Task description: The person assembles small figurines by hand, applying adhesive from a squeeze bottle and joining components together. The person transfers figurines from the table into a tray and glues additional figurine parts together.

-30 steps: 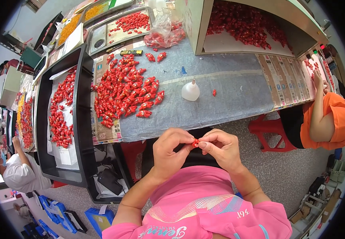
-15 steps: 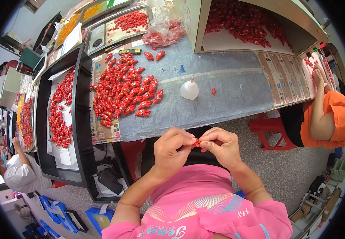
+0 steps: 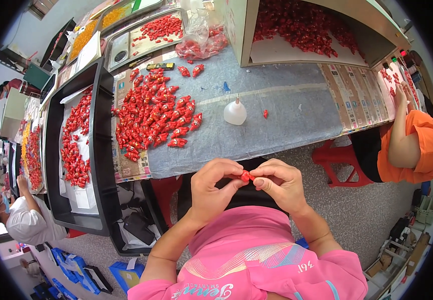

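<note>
A small red plastic figure (image 3: 246,176) is pinched between both my hands, off the near edge of the table and above my lap. My left hand (image 3: 215,186) grips one end with thumb and fingertips. Thumb and forefinger of my right hand (image 3: 280,184) close on the other end, and the fingers hide part of it. On the blue-grey table cover (image 3: 291,112) stands a white squeeze bottle (image 3: 235,112) with a thin tip. One small red piece (image 3: 265,114) lies to its right. A heap of red figures (image 3: 151,112) spreads to the left.
A black tray (image 3: 101,150) with more red pieces stands at the left. A box on its side (image 3: 296,57) holds a red pile at the back right. Behind the heap are a metal tray (image 3: 126,44) and a plastic bag (image 3: 199,40). People sit at both sides.
My fingers have shifted slightly around the red figure, and it now looks turned. The table things appear a little further left, as the view has moved slightly.
</note>
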A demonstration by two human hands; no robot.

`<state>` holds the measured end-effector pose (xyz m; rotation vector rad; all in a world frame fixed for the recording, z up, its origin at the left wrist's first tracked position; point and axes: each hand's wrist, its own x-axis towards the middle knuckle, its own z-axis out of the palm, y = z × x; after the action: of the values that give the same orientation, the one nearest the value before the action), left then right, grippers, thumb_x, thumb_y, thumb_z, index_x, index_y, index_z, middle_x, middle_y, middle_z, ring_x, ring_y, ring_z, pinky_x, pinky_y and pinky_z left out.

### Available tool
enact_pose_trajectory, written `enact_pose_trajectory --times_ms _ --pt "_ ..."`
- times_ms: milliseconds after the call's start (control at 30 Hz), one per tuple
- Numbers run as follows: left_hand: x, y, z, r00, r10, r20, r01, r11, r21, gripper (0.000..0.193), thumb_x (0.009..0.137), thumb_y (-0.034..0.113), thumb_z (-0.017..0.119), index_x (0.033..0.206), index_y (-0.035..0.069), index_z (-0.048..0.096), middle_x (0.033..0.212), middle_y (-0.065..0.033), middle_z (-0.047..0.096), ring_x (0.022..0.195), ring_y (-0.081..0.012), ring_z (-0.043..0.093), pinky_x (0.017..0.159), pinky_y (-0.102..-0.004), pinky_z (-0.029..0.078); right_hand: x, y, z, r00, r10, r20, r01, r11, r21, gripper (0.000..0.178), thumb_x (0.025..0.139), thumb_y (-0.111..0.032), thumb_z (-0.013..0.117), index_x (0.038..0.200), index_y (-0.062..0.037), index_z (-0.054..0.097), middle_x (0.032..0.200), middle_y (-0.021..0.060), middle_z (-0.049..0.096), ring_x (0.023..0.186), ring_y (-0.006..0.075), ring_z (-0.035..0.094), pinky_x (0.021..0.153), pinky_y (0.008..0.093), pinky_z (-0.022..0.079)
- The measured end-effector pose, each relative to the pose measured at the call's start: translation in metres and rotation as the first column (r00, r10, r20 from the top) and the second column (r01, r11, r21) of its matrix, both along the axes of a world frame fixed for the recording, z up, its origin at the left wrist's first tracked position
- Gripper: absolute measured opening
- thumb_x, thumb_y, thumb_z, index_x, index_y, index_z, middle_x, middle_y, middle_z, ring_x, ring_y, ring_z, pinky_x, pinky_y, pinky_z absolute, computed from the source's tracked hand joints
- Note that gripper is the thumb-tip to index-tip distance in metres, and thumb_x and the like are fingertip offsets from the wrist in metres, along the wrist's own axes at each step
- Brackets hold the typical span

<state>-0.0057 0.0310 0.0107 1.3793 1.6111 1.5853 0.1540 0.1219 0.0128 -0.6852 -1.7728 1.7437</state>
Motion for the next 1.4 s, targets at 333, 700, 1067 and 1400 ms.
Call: enact_pose_trajectory --times_ms 333,700,1067,1400 --pt "0.0 -0.005 0.001 0.737 -0.034 0.675 0.219 0.957 -0.191 0.021 0.082 -0.001 0.067 0.102 -0.004 0.063 0.096 -0.0087 0.064 0.084 -0.0145 0.065 0.075 -0.0257 0.056 0.0 0.008 0.012 0.995 -0.087 0.051 0.068 0.952 0.297 0.014 0.078 -0.004 0.071 0.092 -0.0009 0.069 0.086 0.0089 0.063 0.075 0.0136 0.06 0.063 0.0227 0.048" --pt "0.0 -0.005 0.004 0.666 -0.007 0.746 0.216 0.959 -0.184 0.016 0.081 -0.003 0.067 0.096 -0.004 0.066 0.09 -0.0128 0.067 0.074 -0.0166 0.067 0.067 -0.0256 0.057 -0.004 0.005 0.009 0.996 -0.086 0.014 0.077 0.942 0.327 0.009 0.077 -0.002 0.072 0.085 -0.0003 0.068 0.079 0.0103 0.066 0.07 0.0155 0.062 0.059 0.0244 0.047" --pt "-0.004 -0.006 0.004 0.556 0.028 0.831 0.304 0.923 -0.235 0.016 0.087 0.007 0.064 0.101 0.0 0.063 0.091 -0.0117 0.067 0.069 -0.0158 0.066 0.061 -0.0252 0.056 -0.006 0.009 0.014 0.999 -0.047 0.024 0.04 0.974 0.223 0.012 0.077 -0.003 0.071 0.088 0.0004 0.068 0.084 0.0089 0.063 0.075 0.0132 0.061 0.064 0.0235 0.049" --pt "-0.008 -0.008 0.004 0.55 -0.091 0.83 0.315 0.943 -0.106 0.023 0.086 0.007 0.065 0.108 0.0 0.062 0.093 -0.009 0.065 0.076 -0.0139 0.065 0.068 -0.0253 0.056 -0.005 0.013 0.01 0.997 -0.046 0.058 0.023 0.939 0.344 0.012 0.077 -0.01 0.073 0.085 -0.0024 0.068 0.08 0.0072 0.063 0.07 0.0149 0.059 0.063 0.0259 0.047"
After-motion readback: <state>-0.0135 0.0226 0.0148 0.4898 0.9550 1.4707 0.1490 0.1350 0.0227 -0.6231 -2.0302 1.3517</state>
